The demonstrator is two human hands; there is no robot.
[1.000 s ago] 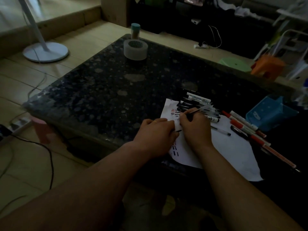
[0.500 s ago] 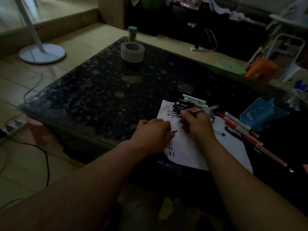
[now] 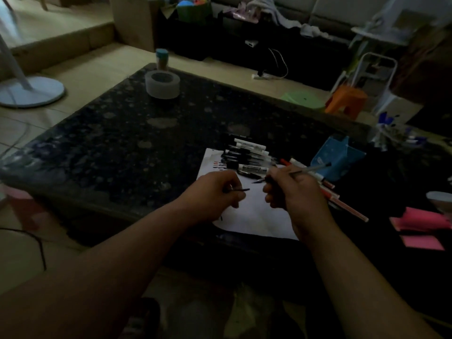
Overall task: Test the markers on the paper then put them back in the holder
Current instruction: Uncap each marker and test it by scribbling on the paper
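From the head view, the right hand (image 3: 291, 189) is gripping a thin pen (image 3: 297, 172) in closed fingers, barrel slanting up toward the far right and tip pointing left, lifted just above the paper (image 3: 254, 216). The left hand (image 3: 215, 194) is pinching a small dark piece, probably the pen's cap (image 3: 241, 190), aimed at that tip; the two are near but apart, so recapping looks like the step in hand. Both forearms are reaching in from the near edge, wrists hovering over the sheet. Black markers (image 3: 247, 156) are lying in a row on the paper's far edge and red ones (image 3: 337, 199) to the right, likely sorted by colour. The blue holder (image 3: 338, 157) is sitting tipped on the dark counter (image 3: 146, 133), far right of the paper.
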